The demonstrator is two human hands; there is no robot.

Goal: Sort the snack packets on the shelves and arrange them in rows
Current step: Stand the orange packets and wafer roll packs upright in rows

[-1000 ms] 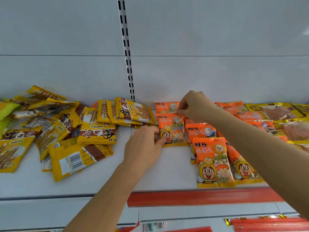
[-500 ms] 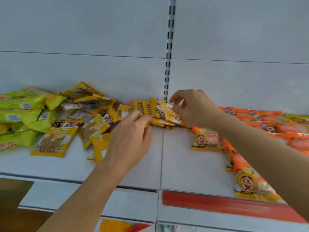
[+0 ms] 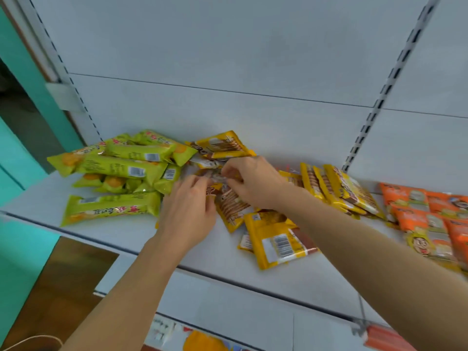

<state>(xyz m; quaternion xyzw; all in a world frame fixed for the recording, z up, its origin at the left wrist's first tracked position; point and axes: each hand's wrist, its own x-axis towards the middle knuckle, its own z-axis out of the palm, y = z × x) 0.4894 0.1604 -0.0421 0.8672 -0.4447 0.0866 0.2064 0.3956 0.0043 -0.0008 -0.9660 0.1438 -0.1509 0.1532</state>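
Both my hands are in the loose pile of yellow-and-brown foil biscuit packets (image 3: 234, 207) mid-shelf. Left hand (image 3: 187, 211) fingers curled over the pile's left edge, touching packets; can't tell if it actually pinches one. Right hand (image 3: 255, 183) fingers curled, pinching a small blurred packet (image 3: 217, 176) at the pile top. One yellow packet lies barcode-up (image 3: 277, 240) near the white metal shelf (image 3: 121, 239) front edge. Standing row of yellow packets (image 3: 339, 191) just right of my right wrist. Heap of lime-green long foil packets (image 3: 121, 168) at left, touching the pile. Orange cartoon-face packets (image 3: 430, 219) at far right.
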